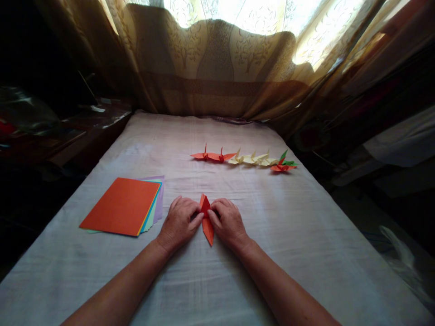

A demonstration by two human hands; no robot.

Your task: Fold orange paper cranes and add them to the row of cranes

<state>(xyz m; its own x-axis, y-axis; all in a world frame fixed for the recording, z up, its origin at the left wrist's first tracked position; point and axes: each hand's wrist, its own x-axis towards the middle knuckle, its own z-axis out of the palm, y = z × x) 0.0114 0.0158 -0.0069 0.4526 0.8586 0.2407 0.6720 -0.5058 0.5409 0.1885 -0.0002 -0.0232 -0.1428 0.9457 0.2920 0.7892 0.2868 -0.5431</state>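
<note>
A narrow, partly folded piece of orange paper (pixel 207 224) lies on the white cloth-covered table (pixel 272 235), pointing towards and away from me. My left hand (pixel 180 222) presses its left edge with curled fingers and thumb. My right hand (pixel 227 221) pinches its right edge the same way. Both hands rest on the cloth with the paper between them.
A stack of coloured paper sheets (pixel 124 206), orange on top, lies to the left of my hands. Further back stands a row of folded paper cranes (pixel 244 158) in orange, cream and green. Patterned curtains (pixel 217 59) hang behind the table; dark clutter flanks both sides.
</note>
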